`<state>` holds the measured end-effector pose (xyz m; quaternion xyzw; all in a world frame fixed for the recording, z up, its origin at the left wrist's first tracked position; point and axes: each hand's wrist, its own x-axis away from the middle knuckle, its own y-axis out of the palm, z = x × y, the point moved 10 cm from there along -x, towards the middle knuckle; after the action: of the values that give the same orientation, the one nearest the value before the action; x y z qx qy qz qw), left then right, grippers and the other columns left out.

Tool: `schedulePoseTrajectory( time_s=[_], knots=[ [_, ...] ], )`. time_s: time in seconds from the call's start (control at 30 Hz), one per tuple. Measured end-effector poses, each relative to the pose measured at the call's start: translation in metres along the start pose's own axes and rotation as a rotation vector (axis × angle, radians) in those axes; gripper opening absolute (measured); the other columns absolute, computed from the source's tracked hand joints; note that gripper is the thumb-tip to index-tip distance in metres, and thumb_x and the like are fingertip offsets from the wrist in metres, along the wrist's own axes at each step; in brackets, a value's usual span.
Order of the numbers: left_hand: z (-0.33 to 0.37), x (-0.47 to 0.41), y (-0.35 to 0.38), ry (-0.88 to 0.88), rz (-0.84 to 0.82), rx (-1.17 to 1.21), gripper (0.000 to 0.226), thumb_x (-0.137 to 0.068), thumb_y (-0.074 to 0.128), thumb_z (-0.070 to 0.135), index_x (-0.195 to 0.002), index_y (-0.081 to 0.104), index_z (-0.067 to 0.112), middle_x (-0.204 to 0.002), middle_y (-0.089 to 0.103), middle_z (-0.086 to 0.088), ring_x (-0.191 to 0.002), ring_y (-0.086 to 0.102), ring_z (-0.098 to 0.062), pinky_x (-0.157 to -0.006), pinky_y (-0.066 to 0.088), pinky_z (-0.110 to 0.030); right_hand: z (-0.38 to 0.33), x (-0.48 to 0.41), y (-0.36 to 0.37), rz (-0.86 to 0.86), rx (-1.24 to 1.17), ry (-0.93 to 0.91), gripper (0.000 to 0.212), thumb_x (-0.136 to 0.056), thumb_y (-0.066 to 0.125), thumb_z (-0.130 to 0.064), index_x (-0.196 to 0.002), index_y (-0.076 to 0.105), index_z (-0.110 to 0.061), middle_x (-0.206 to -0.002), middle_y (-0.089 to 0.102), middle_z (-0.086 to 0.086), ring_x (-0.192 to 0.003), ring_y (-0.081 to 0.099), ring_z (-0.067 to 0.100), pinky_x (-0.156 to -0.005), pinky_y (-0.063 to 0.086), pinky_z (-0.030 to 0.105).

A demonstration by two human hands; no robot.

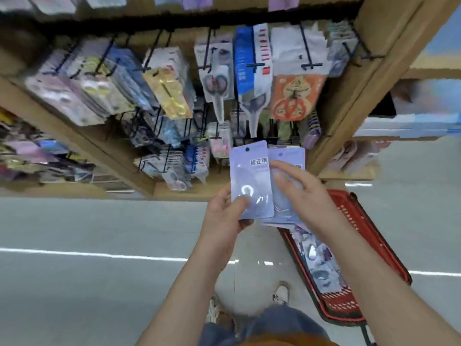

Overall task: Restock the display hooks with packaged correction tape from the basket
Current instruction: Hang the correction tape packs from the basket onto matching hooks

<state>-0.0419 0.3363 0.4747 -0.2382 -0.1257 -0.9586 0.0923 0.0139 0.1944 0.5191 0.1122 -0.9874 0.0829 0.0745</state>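
Observation:
I hold two pale purple correction tape packs in front of the display. My left hand pinches the front pack at its lower edge, thumb on its face; its hang hole is at the top. My right hand grips the second pack, which sits partly behind the first, fingers spread over its face. Below to the right, the red basket stands on the floor with more packs inside. The black display hooks jut from the shelf above and carry scissors and other packaged goods.
A wooden shelf upright rises just right of the hooks. Lower hooks hold crowded small packets. Grey floor with a white line lies left of me. My shoes stand close to the basket.

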Motion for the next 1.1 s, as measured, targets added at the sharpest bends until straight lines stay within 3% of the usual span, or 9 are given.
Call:
schedulePoseTrajectory(
  time_s=[0.07, 0.13, 0.27, 0.37, 0.5, 0.63, 0.83, 1.0, 1.1],
  knots=[
    [0.012, 0.007, -0.04, 0.023, 0.031, 0.011, 0.025, -0.095, 0.056, 0.006, -0.115, 0.066, 0.018, -0.087, 0.072, 0.007, -0.076, 0.065, -0.008, -0.063, 0.048, -0.019, -0.019, -0.005, 0.052, -0.11, 0.029, -0.04, 0.032, -0.09, 0.069, -0.014, -0.101, 0.063, -0.044, -0.092, 0.064, -0.045, -0.095, 0.058, -0.022, -0.086, 0.041, 0.004],
    [0.025, 0.014, -0.085, 0.034, 0.065, -0.004, 0.025, -0.095, 0.057, 0.005, -0.116, 0.065, 0.016, -0.088, 0.074, 0.005, -0.077, 0.068, -0.008, -0.064, 0.051, -0.017, -0.028, -0.01, 0.103, -0.203, 0.023, -0.032, 0.034, -0.085, 0.075, -0.017, -0.11, 0.068, -0.039, -0.101, 0.069, -0.035, -0.1, 0.063, -0.01, -0.091, 0.048, 0.016],
    [0.059, 0.029, -0.172, 0.091, 0.113, -0.042, 0.025, -0.092, 0.059, 0.001, -0.113, 0.067, 0.012, -0.103, 0.075, -0.006, -0.089, 0.068, -0.015, -0.079, 0.053, -0.03, -0.051, -0.019, 0.191, -0.3, 0.019, -0.051, 0.037, -0.083, 0.076, -0.009, -0.107, 0.07, -0.036, -0.104, 0.073, -0.022, -0.097, 0.066, -0.001, -0.092, 0.052, 0.025],
    [0.099, 0.033, -0.231, 0.172, 0.153, 0.051, 0.022, -0.096, 0.055, 0.005, -0.109, 0.068, 0.019, -0.093, 0.075, 0.002, -0.079, 0.07, -0.011, -0.067, 0.054, -0.026, -0.071, -0.022, 0.247, -0.376, 0.021, -0.086, 0.041, -0.084, 0.075, -0.004, -0.106, 0.071, -0.037, -0.11, 0.074, -0.014, -0.102, 0.068, 0.008, -0.094, 0.053, 0.03],
    [0.146, 0.027, -0.29, 0.223, 0.211, 0.161, 0.013, -0.098, 0.057, 0.016, -0.102, 0.069, 0.016, -0.088, 0.073, -0.002, -0.072, 0.066, -0.016, -0.065, 0.052, -0.029, -0.091, -0.022, 0.3, -0.44, 0.081, -0.112, 0.042, -0.079, 0.079, -0.008, -0.104, 0.071, -0.041, -0.108, 0.073, -0.015, -0.1, 0.067, 0.002, -0.086, 0.051, 0.016],
    [0.173, 0.016, -0.317, 0.241, 0.238, 0.14, 0.009, -0.093, 0.064, 0.014, -0.086, 0.071, 0.012, -0.077, 0.073, -0.002, -0.062, 0.067, -0.016, -0.052, 0.052, -0.025, -0.111, -0.029, 0.327, -0.417, 0.171, -0.156, 0.047, -0.075, 0.083, -0.013, -0.105, 0.068, -0.045, -0.119, 0.063, -0.008, -0.1, 0.06, -0.011, -0.081, 0.041, 0.001],
    [0.202, -0.007, -0.339, 0.211, 0.183, 0.134, 0.014, -0.091, 0.066, 0.018, -0.097, 0.072, 0.007, -0.085, 0.075, -0.008, -0.068, 0.069, -0.023, -0.057, 0.053, -0.032, -0.143, -0.057, 0.352, -0.434, 0.094, -0.225, 0.045, -0.077, 0.081, -0.005, -0.109, 0.071, -0.036, -0.121, 0.068, 0.001, -0.099, 0.066, -0.001, -0.079, 0.046, 0.009],
    [0.256, -0.038, -0.353, 0.329, 0.219, 0.236, 0.013, -0.095, 0.061, 0.013, -0.097, 0.07, 0.003, -0.088, 0.075, -0.012, -0.074, 0.07, -0.024, -0.066, 0.058, -0.034, -0.181, -0.094, 0.371, -0.442, 0.012, -0.285, 0.035, -0.076, 0.078, -0.023, -0.104, 0.068, -0.04, -0.104, 0.072, -0.024, -0.096, 0.065, -0.009, -0.078, 0.045, 0.006],
    [0.298, -0.053, -0.362, 0.423, 0.274, 0.286, 0.012, -0.096, 0.06, 0.01, -0.09, 0.067, 0.004, -0.08, 0.074, -0.009, -0.07, 0.069, -0.022, -0.068, 0.058, -0.037, -0.201, -0.12, 0.38, -0.431, 0.047, -0.335, 0.033, -0.077, 0.078, -0.027, -0.103, 0.066, -0.043, -0.105, 0.066, -0.028, -0.093, 0.059, -0.02, -0.076, 0.04, -0.001]
  ],
)
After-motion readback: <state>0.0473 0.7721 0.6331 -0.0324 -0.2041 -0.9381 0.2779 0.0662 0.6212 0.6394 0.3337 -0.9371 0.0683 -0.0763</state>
